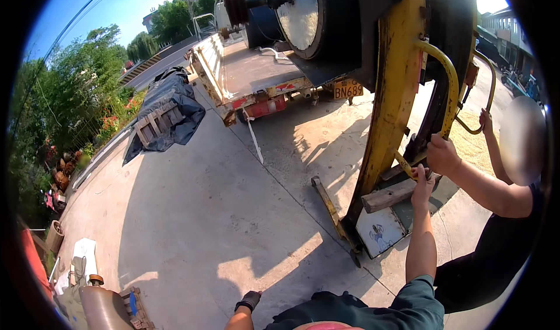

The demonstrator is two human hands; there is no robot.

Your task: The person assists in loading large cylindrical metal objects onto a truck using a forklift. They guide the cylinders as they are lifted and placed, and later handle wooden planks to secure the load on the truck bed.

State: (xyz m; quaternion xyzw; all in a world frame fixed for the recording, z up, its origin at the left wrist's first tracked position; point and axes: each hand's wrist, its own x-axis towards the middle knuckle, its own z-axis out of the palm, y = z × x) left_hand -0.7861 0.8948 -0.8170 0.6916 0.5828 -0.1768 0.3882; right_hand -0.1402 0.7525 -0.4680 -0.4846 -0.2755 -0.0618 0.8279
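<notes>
A yellow lift stacker (394,91) with a tall mast stands at my right, its paint worn. My right hand (423,184) is closed round the lower end of its bent yellow handle (449,79). Just above, a co-worker's hand (443,155) grips the same handle; their other hand (485,120) is on the second yellow handle. A large dark drum-shaped machine part (300,21) with a pale round end is raised beside the mast. My left hand (249,301), in something dark like a glove, hangs low over the concrete; its fingers do not show clearly.
Behind the machine part is a flatbed truck (256,70) with a strap hanging off its tail. A wooden beam (388,196) lies across the stacker's base. Dark tarp (163,114) and a pallet lie left. A metal cylinder (105,306) stands lower left. The co-worker (496,254) is close on my right.
</notes>
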